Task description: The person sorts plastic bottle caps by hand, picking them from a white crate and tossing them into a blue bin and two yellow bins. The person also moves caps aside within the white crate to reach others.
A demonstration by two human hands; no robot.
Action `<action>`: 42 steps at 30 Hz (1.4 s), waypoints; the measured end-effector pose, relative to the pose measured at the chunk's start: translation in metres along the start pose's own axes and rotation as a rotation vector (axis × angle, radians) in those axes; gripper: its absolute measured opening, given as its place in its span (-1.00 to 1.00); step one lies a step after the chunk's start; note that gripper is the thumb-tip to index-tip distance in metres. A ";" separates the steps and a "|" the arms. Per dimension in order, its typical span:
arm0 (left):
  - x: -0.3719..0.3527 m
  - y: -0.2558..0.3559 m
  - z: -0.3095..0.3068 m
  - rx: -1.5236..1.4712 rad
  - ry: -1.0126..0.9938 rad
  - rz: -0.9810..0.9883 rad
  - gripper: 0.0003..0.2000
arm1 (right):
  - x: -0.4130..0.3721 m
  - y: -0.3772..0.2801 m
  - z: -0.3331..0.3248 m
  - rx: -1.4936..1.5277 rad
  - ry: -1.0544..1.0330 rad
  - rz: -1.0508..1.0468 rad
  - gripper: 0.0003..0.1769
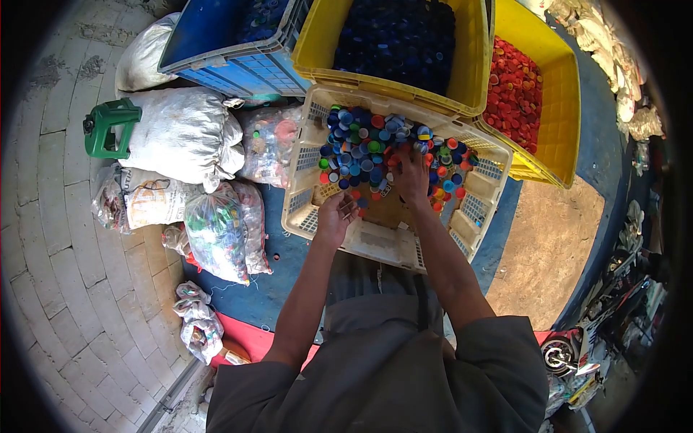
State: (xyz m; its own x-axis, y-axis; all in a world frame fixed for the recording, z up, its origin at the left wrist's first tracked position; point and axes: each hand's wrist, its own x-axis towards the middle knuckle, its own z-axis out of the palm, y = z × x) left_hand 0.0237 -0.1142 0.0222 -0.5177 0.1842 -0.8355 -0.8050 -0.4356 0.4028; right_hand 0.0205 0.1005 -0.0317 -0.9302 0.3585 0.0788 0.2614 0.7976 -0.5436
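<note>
A cream plastic crate (375,238) stands before me, with mixed bottle caps (368,148) heaped toward its far side. My right hand (411,175) reaches into the heap, fingers down among the caps; its fingertips are partly hidden, so any cap held cannot be made out. Over the crate's near left part is my left hand (338,215), its fingers curled together near a few loose caps. Whatever it may hold is too small to tell. Blue, red, green and white caps lie around both hands.
Behind the crate are a yellow crate (390,85) of dark blue caps, a blue crate (253,68) and another yellow crate (559,94) of red caps. White sacks (173,137), a green jerrycan (112,130) and a bag of bottles (220,231) stand left. A brown board (545,245) lies right.
</note>
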 end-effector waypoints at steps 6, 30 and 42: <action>0.007 -0.007 0.000 0.029 -0.015 -0.012 -0.85 | 0.000 0.008 0.009 0.123 -0.027 0.040 -0.59; 0.098 -0.016 0.100 1.389 0.099 0.910 -0.69 | -0.061 0.017 -0.073 1.792 -0.025 0.668 -0.75; 0.085 -0.008 0.098 0.784 -0.075 0.536 -0.77 | -0.065 0.034 -0.068 1.839 0.005 0.827 -0.86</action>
State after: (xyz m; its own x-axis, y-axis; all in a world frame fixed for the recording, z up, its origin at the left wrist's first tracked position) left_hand -0.0429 -0.0088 -0.0154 -0.8699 0.1991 -0.4513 -0.4059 0.2310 0.8842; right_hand 0.1071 0.1374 0.0020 -0.7460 0.3113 -0.5887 0.0164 -0.8751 -0.4837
